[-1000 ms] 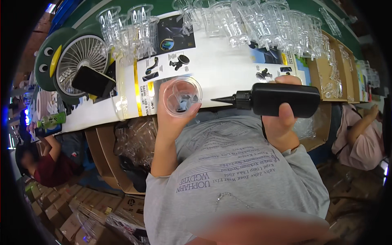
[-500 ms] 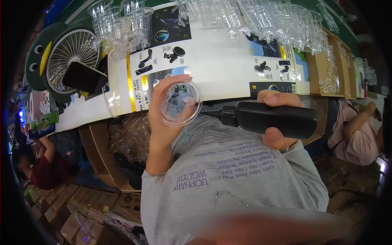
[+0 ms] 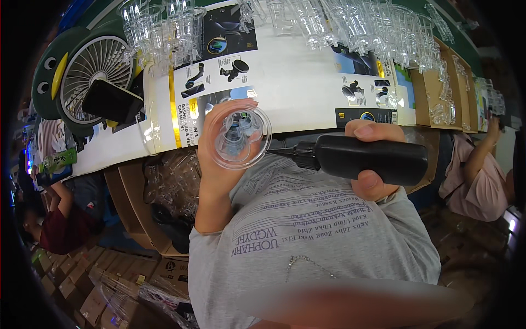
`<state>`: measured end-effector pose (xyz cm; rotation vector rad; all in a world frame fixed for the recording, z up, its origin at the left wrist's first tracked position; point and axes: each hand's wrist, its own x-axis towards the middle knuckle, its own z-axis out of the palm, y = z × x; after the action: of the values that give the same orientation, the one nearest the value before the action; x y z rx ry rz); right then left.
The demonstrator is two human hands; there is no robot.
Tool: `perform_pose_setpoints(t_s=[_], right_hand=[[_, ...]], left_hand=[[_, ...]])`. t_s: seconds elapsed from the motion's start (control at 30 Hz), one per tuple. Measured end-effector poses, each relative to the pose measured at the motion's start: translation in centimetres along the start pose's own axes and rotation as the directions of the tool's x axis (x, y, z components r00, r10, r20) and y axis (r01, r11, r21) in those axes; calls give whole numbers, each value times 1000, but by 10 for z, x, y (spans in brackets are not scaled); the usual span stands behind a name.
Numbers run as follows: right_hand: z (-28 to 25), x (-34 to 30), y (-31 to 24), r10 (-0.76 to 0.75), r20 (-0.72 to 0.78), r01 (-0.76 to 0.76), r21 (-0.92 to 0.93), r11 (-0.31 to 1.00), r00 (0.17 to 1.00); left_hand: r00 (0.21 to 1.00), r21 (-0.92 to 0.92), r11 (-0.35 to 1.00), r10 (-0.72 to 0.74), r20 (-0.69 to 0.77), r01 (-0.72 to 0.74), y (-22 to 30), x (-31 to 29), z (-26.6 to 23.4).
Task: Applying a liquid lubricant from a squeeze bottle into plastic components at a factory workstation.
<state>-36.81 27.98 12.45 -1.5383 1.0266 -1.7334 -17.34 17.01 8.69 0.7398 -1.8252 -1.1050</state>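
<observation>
My left hand (image 3: 211, 174) is closed around a clear plastic cup-like piece (image 3: 259, 157) with a round rim, its opening facing up toward me. Bluish, see-through tube shapes show inside it. In my right hand (image 3: 375, 132) lies a black squeeze bottle (image 3: 372, 160), tipped sideways between thumb and fingers. Its thin dark nozzle points left and ends at or very near the cup's right rim; I cannot tell whether they touch. Both hands are in front of my body, just off the table's near edge.
Many clear plastic pieces (image 3: 356, 27) stand along the table's far side. A green fan (image 3: 98, 77) with a phone (image 3: 112, 102) against it is at left. A cardboard box (image 3: 430, 88) with clear pieces sits right. Beneath the table, another box (image 3: 129, 208) stands beside bagged clear parts (image 3: 174, 183). People sit both sides.
My hands, the cup and the bottle stay almost in place. The person at the right has raised an arm a little.
</observation>
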Motion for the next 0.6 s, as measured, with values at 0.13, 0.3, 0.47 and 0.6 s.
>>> perform_pose_setpoints(t_s=[0.13, 0.3, 0.47, 0.6], right_hand=[[2, -1, 0, 7, -16, -7, -12, 1000, 1000], [2, 2, 1, -20, -8, 20, 19, 1000, 1000], [0, 0, -1, 19, 15, -19, -7, 1000, 1000], [1, -1, 1, -25, -20, 25, 18, 1000, 999]], left_hand=[[1000, -105, 994, -2, -20, 0, 1, -1, 2], [1000, -118, 993, -17, -16, 15, 2, -1, 2], [1000, -108, 994, 5, -17, -7, 0, -2, 1], [1000, -115, 993, 10, -14, -12, 0, -2, 0]])
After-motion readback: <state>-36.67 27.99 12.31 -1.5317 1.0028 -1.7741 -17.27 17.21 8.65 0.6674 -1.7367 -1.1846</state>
